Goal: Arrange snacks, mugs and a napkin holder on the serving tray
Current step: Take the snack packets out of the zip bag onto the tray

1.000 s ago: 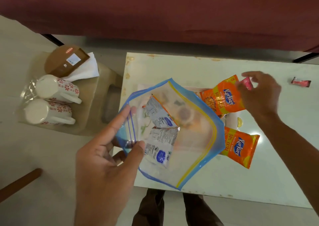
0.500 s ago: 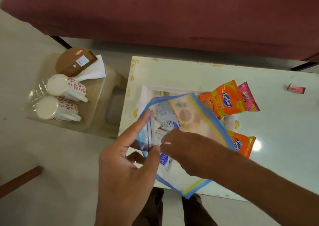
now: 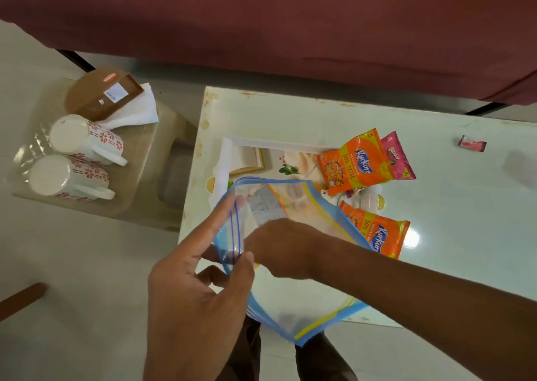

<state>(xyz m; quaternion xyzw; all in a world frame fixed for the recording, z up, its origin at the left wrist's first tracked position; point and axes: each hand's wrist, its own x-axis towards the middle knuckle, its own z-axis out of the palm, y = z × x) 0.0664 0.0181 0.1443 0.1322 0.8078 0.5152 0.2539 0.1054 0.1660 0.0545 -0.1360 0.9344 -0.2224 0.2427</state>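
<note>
Pretty plain room tbh. Floor (image 3: pixel 72 264) is pale and glossy, off-white all over. Along the top there's a big maroon fabric-covered piece of furniture (image 3: pixel 261 17), couch or bed, can't tell, standing on thin black legs (image 3: pixel 77 60). In front of it is a low white table (image 3: pixel 290 113) with a shiny top and chipped, rusty-looking edges, plus a bright glare spot (image 3: pixel 412 238) from overhead light. A beige plastic stool (image 3: pixel 139 183) stands just left of it. A brown wooden bit (image 3: pixel 20 297) pokes in at the bottom left.

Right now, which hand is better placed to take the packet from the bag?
Probably the right hand: it reaches into the bag, at the packet; the left hand pinches the bag's mouth open.
</note>
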